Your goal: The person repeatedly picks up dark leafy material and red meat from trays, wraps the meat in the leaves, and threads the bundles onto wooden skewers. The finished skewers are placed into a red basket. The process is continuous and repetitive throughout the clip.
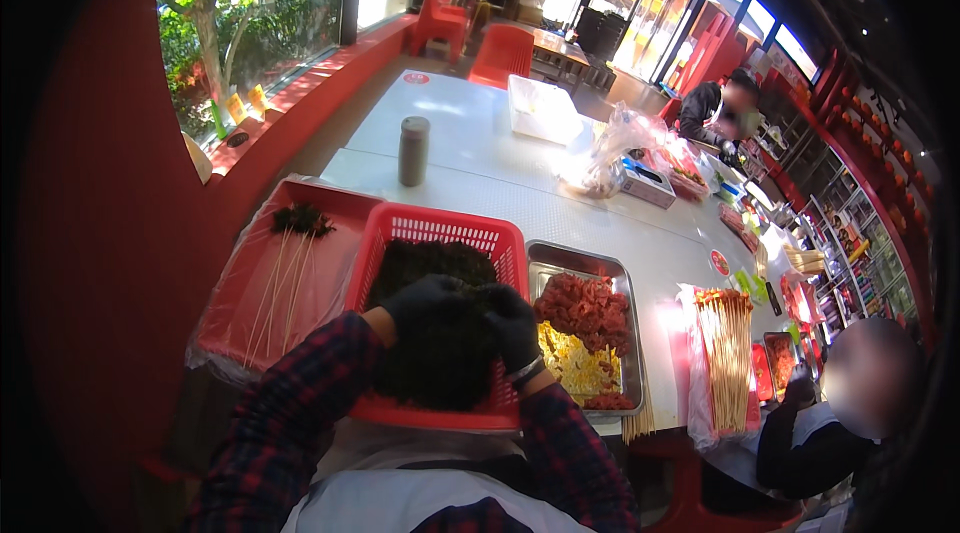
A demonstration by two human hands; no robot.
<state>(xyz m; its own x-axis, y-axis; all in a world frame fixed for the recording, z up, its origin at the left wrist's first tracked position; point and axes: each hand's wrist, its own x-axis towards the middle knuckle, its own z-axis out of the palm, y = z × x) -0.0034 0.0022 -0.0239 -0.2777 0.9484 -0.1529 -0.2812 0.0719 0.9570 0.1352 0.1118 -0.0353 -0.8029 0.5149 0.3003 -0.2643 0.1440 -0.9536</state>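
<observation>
Both my hands wear black gloves and meet above a red plastic basket (508,235) heaped with dark leafy greens (440,363). My left hand (428,305) is closed, its fingertips pinching a bit of the greens. Close beside it, my right hand (510,321) is also closed on the greens, though dark gloves against dark leaves blur the detail. Left of the basket, a red tray (235,318) lined with clear plastic bears several thin skewers (282,278) tipped with dark greens. To the right stands a metal tray (634,333) with red meat pieces (585,311) and yellow chopped food (575,365).
A grey-green canister (413,151) and a white container (543,109) stand farther back on the white table (480,158). At right lie many filled skewers (727,353) on plastic. One person (840,423) works at near right, another (715,113) at far right.
</observation>
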